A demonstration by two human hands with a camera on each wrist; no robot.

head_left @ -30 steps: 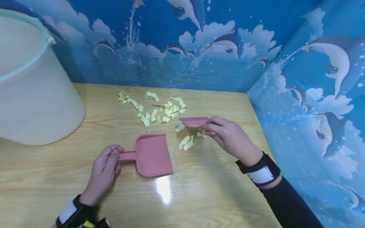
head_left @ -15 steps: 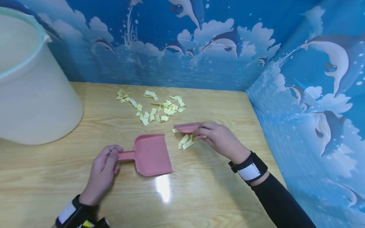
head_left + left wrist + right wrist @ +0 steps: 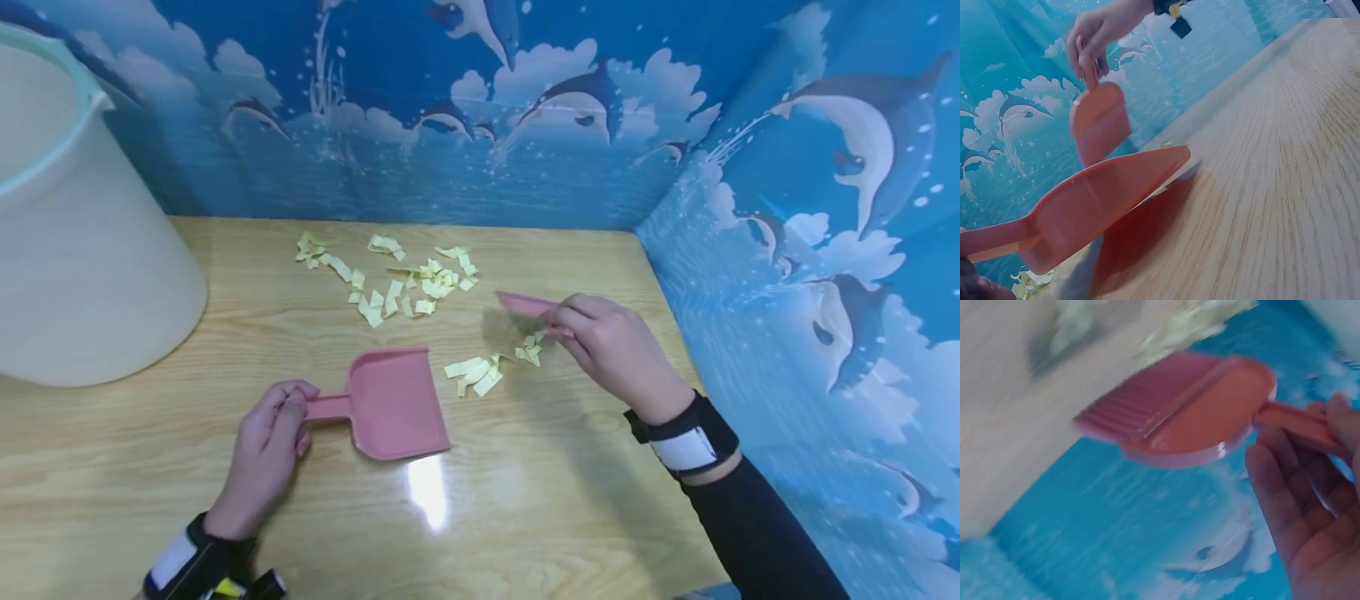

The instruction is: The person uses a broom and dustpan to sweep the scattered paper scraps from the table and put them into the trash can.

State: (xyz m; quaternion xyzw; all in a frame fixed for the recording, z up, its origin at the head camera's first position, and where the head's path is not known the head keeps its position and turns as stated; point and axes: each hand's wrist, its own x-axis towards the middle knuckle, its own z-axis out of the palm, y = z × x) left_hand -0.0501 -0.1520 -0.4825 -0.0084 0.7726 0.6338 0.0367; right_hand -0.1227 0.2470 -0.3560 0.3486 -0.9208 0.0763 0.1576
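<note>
My left hand grips the handle of a pink dustpan, whose wide mouth faces right. In the left wrist view the dustpan is tilted and casts a reddish shadow on the wood. With its fingers round the handle, my right hand holds a small pink brush; the right wrist view shows the bristles of the brush pointing away from the hand. Below the brush lie a few yellow paper scraps. More scraps sit just right of the dustpan's mouth.
A larger scatter of yellow paper scraps covers the back middle of the wooden table. At the left stands a big white bucket with a mint rim. Blue dolphin-print sheeting borders the back and right sides.
The brush first came toward me over the front scraps, then went back up and right. Some scraps shifted left, nearer the dustpan. My left hand and the dustpan stay nearly still.
</note>
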